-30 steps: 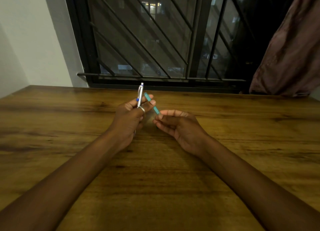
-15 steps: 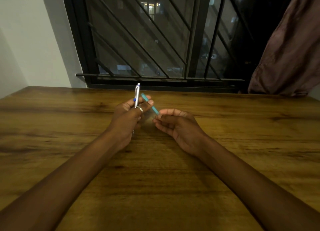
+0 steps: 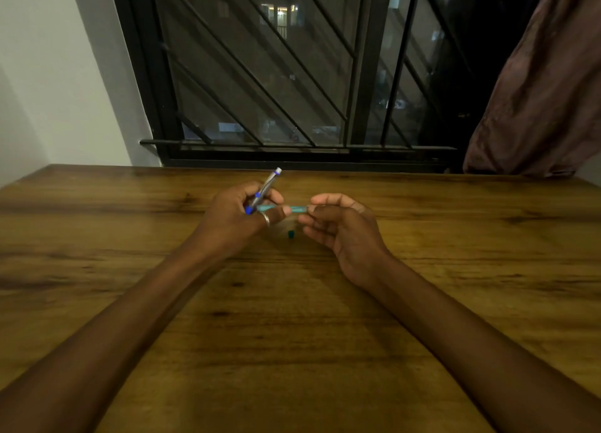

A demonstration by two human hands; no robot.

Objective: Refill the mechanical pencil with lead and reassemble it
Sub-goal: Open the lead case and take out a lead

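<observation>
Left hand (image 3: pixel 234 219) grips silver pencil (image 3: pixel 266 188); right hand (image 3: pixel 344 231) pinches teal tube (image 3: pixel 295 209).

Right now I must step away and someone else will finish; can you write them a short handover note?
Left hand grips the pencil, tilted, and pinches one end of the teal lead tube.
Right hand pinches the tube's other end.
A small teal cap lies on the table between the hands, so the tube looks opened.
To do: put lead into the pencil, close everything up.

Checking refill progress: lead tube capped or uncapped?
Likely uncapped: small teal cap lies on the table below the lead tube, held by left hand and right hand.
</observation>
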